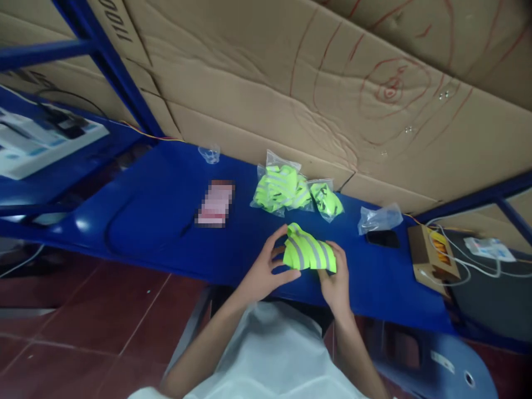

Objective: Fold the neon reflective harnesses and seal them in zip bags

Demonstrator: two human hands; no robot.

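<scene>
Both my hands hold a folded neon-yellow cloth with grey reflective stripes (308,252) just above the near edge of the blue table (158,221). My left hand (266,271) grips its left end, thumb and fingers curled around it. My right hand (337,277) pinches its right end. Behind it, at the table's back, lie clear plastic bags packed with the same neon-yellow striped cloth (280,188), and a smaller such bag (328,200) to their right.
An empty clear bag (379,218) lies over a dark phone (383,238). A small cardboard box with white cables (432,255) stands at the right. A blurred pink card (216,204) and a crumpled clear bag (210,153) lie left. Cardboard sheets (332,83) form the back wall.
</scene>
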